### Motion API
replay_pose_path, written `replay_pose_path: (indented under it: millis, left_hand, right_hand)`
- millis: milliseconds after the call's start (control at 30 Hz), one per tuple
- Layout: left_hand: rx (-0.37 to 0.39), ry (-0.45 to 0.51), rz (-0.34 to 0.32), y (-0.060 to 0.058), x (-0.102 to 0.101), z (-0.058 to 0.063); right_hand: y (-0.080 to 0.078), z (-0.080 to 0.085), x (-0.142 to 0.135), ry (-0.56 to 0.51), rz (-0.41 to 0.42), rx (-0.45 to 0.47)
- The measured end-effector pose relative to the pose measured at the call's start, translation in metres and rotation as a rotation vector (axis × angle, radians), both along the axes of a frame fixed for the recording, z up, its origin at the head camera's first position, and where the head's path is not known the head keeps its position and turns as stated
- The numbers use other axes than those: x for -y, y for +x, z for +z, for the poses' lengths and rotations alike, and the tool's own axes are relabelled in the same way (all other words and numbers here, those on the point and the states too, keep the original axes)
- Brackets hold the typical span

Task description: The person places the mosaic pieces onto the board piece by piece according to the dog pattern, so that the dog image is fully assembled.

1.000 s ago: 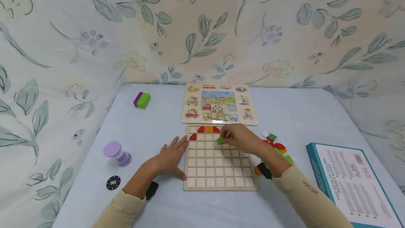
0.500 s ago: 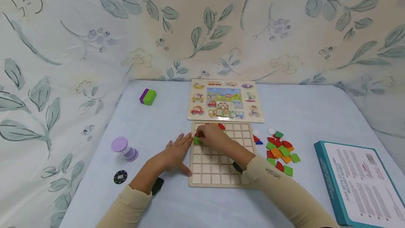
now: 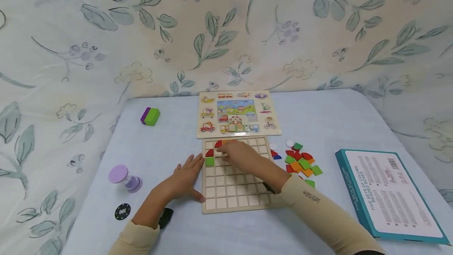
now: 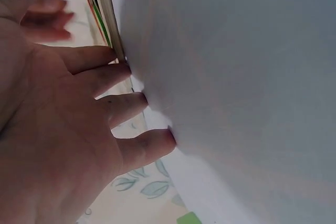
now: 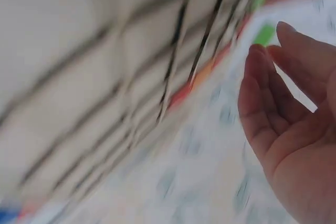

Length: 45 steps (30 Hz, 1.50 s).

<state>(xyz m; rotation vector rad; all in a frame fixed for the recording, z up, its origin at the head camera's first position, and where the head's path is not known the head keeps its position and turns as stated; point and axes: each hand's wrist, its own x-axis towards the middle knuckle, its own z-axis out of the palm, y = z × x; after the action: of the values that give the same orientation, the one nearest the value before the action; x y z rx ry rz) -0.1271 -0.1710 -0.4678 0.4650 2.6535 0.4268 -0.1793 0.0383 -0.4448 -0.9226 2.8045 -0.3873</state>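
A wooden grid board lies in front of me in the head view. My left hand rests on the cloth with fingers spread, its thumb and fingertips by the board's left edge. A green square tile sits in a left-column cell, below a red quarter-round tile. Another red quarter-round tile is in the top row, beside a partly covered orange tile. Over the upper part of the grid is my right hand. In the right wrist view, that hand's fingers are loosely bent with nothing between them and the thumb.
Loose coloured tiles lie right of the board. A picture puzzle bearing a small pattern card is behind it. A teal-edged box lies at right. Leftward are a green-purple block, a lilac spool-like object and a black "100" chip.
My right hand carried the green tile left across the board, let it go in the left column, then drew back slightly right. My left hand has stayed by the board's edge.
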Motion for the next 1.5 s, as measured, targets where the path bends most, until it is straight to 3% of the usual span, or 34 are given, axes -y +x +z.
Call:
replay_pose_path:
  millis: [133, 267, 433, 800, 1000, 1200, 1500]
  left_hand:
    - [-0.009, -0.023, -0.004, -0.001, -0.001, 0.002]
    - [-0.011, -0.026, -0.013, -0.001, -0.001, 0.004]
    - [0.001, -0.021, -0.008, 0.001, -0.001, 0.004]
    - [0.009, -0.005, -0.007, 0.002, 0.001, 0.003]
    - [0.009, 0.001, -0.019, 0.000, -0.002, 0.003]
    - [0.015, 0.019, -0.032, 0.000, -0.001, 0.004]
    - [0.009, 0.009, -0.012, 0.001, 0.002, 0.007]
  right_hand:
    - [-0.006, 0.008, -0.061, -0.057, -0.162, 0.033]
    - [-0.006, 0.004, -0.117, -0.022, -0.327, 0.082]
    - [0.000, -0.005, -0.153, -0.011, -0.416, 0.184]
    - [0.029, -0.004, -0.174, -0.046, -0.348, 0.278]
    - [0.042, -0.009, -0.174, 0.022, -0.360, 0.232]
    - [0.047, -0.013, -0.168, 0.097, -0.381, 0.152]
    - [0.035, -0.009, -0.158, 0.043, -0.383, 0.196]
